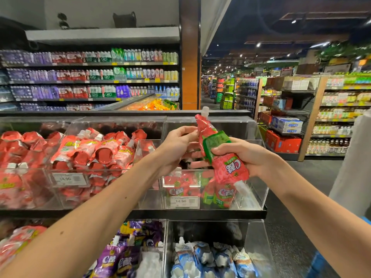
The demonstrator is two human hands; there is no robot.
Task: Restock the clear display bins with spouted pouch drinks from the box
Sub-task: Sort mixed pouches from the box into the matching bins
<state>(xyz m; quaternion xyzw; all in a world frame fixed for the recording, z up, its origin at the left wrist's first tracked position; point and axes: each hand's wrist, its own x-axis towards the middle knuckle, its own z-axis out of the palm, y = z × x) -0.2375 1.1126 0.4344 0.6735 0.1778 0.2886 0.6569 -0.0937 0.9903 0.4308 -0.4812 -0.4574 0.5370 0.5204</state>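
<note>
Pouches (230, 169) bunched in right hand (247, 155), fingers curled tight, centre frame; left hand (178, 143) pinches top pouch (203, 125), both held out forward.

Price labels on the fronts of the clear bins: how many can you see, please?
2. The left price label is on the middle upper bin; the right price label is on the right upper bin beside it. Labels on the lower bins may be hidden.

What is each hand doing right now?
Left hand: pinches the spout-up pouch.
Right hand: grips a bunch of pouches.
</note>
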